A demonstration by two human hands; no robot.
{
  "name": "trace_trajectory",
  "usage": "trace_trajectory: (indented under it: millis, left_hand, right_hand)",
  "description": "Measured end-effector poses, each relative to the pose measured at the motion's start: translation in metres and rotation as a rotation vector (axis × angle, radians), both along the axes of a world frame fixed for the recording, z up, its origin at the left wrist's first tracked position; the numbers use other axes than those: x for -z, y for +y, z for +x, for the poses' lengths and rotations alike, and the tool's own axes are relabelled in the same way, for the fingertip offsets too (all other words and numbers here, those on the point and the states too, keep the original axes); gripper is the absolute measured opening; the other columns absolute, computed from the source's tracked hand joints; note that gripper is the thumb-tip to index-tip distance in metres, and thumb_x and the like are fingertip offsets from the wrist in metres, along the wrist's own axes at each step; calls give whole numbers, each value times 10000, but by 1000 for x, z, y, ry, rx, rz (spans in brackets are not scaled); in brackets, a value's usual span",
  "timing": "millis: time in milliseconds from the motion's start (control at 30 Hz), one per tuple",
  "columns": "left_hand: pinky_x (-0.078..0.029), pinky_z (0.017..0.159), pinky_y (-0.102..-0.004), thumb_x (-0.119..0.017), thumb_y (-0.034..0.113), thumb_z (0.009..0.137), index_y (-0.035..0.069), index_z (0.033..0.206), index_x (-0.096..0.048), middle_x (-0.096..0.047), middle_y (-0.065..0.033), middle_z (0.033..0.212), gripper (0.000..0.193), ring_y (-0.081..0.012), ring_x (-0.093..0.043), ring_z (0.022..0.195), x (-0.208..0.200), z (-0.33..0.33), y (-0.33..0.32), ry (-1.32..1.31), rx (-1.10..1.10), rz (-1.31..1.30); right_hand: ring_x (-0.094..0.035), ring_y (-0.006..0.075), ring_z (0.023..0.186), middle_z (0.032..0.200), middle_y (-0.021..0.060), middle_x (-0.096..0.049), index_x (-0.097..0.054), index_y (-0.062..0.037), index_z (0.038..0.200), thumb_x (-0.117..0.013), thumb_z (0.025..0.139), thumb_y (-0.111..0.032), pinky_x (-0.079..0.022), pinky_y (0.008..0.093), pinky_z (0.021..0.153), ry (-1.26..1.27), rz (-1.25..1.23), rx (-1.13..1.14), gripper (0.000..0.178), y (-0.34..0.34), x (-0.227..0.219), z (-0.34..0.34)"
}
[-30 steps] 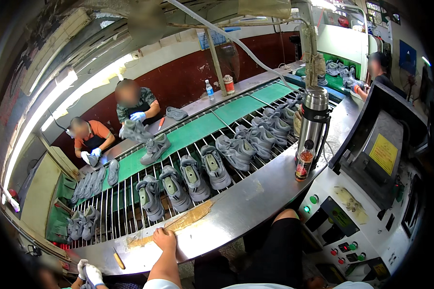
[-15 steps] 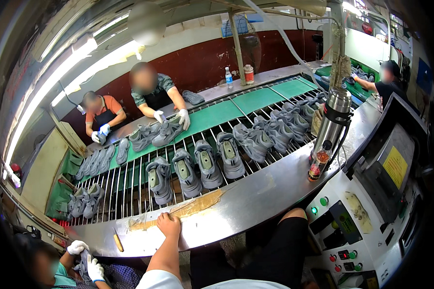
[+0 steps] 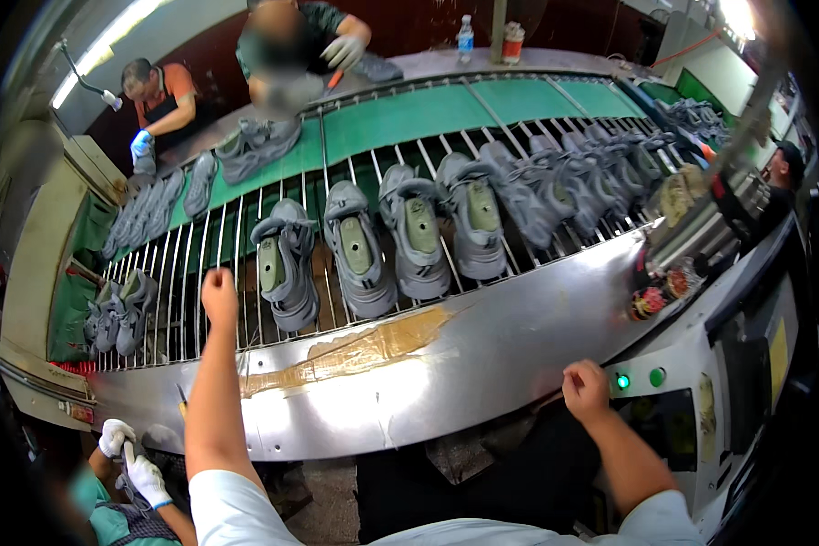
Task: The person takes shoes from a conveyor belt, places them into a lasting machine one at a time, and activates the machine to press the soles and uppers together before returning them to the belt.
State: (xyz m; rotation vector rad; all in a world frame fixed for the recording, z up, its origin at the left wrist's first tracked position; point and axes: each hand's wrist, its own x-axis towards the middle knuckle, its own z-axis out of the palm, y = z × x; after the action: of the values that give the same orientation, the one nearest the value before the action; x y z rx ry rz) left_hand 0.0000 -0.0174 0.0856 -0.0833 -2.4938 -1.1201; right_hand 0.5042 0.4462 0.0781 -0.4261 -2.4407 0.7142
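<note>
My left hand [image 3: 217,296] reaches over the metal rods of the conveyor [image 3: 184,309], its fingers curled in and nothing visible in them. Just to its right stands a grey sneaker [image 3: 287,273] with a pale green insole. Beside that one, further grey sneakers [image 3: 359,250] stand in a row, heels toward me. My right hand [image 3: 586,386] is loosely closed near the table's front edge, beside a machine panel with a lit green button [image 3: 622,381]. No object shows in it.
Co-workers sit across the belt [image 3: 382,123]; one gloved hand [image 3: 344,53] is near an orange-handled tool [image 3: 335,79]. Gloved hands [image 3: 144,473] work at lower left. Brown tape [image 3: 364,350] covers part of the steel table [image 3: 482,364]. A steel flask [image 3: 701,241] stands right.
My left hand has gone from the table edge forward over the rods. My right hand has come into view. The view has shifted, and the co-worker opposite has raised a gloved hand.
</note>
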Motion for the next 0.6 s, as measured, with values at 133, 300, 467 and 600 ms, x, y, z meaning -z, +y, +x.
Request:
trace_trajectory:
  millis: [133,300,467,600]
  left_hand:
    - [-491,706,-320,-638,272,830,8,987,-634,-646,-94,791,308,-207,-621,732,-5,-109,9,-3,88,-141]
    - [-486,798,-360,-681,361,790,26,1132,-589,-652,-129,997,488,-253,-630,878,-13,-224,35,-32,61,-347]
    - [-425,957,-389,-701,382,771,1,1266,-507,-539,-197,1249,654,-317,-545,1118,0,-294,53,-130,39,-432]
    - [-354,1043,-397,-730,408,743,-60,1297,-451,-490,-246,1297,777,-368,-458,1232,-12,-355,69,2,92,-567]
  right_hand:
    - [-531,239,533,603,46,-530,-592,-78,730,-632,661,-17,-413,338,485,-81,113,-202,101,11,17,-101]
    - [-490,276,517,577,75,-483,-557,-46,732,-607,704,-24,-407,370,507,-242,28,-121,61,17,33,-106]
    - [-505,307,585,675,130,-507,-535,-30,771,-591,727,-36,-411,389,540,-324,41,-67,72,20,30,-121]
    - [-514,322,642,728,147,-509,-509,-41,766,-578,705,-34,-419,412,570,-387,73,-51,92,23,29,-125]
